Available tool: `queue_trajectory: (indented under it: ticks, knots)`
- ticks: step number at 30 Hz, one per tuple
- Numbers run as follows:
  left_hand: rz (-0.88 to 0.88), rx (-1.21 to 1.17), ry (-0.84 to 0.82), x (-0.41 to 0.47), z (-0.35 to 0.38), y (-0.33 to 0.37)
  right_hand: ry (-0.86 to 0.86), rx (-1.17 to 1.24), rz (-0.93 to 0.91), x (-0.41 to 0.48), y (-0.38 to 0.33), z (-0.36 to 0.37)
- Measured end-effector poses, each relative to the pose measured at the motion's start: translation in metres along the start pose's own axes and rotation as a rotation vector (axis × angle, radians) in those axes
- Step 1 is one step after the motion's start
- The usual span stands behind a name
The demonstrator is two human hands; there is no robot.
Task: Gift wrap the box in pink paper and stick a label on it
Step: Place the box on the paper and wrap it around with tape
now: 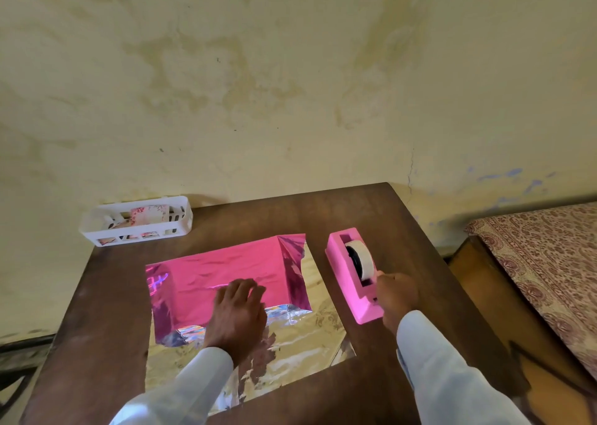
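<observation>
Shiny pink paper (226, 269) is folded over the box on the brown table (106, 295), so the box itself is hidden. The paper's silver underside (300, 337) spreads flat toward me. My left hand (239, 308) presses flat on the pink fold over the box, fingers spread. A pink tape dispenser (350, 276) with a white tape roll (360, 258) stands to the right of the paper. My right hand (395, 295) is at the dispenser's near end, fingers curled at the tape's free end by the cutter.
A white slotted basket (135, 221) with floral labels or cards sits at the table's back left corner against the stained wall. A bed with a patterned cover (549, 263) stands to the right of the table. Bare wood shows around the paper.
</observation>
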State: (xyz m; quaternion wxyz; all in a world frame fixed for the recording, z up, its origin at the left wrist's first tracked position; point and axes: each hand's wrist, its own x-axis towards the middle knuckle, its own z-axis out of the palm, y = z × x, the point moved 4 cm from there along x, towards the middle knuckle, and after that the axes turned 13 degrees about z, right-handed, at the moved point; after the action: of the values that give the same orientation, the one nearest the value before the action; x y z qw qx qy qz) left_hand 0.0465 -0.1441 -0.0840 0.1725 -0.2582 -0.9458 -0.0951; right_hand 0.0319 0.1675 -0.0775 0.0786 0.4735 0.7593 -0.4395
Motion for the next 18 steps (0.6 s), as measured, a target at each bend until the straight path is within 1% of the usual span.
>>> queue_trajectory:
  ticks: [3, 6, 9, 12, 16, 18]
  knots:
    - [0.076, -0.019, 0.006, 0.014, 0.002, 0.023, -0.01, 0.024, 0.018, 0.0, -0.005, 0.001]
    - [0.108, -0.039, -0.039, 0.025, 0.003, 0.041, -0.033, 0.05, 0.033, 0.004, -0.015, 0.004]
    - [0.092, -0.052, -0.104, 0.029, 0.001, 0.05, -0.032, 0.034, 0.023, 0.006, -0.024, 0.006]
    - [0.059, -0.055, -0.12, 0.029, 0.0, 0.048, -0.029, 0.049, 0.002, 0.005, -0.027, 0.008]
    - [0.031, -0.046, -0.142, 0.023, 0.004, 0.04, 0.014, 0.024, -0.066, 0.01, -0.015, 0.008]
    - [0.01, -0.05, -0.144, 0.021, 0.005, 0.038, 0.018, 0.054, -0.07, 0.014, -0.003, 0.01]
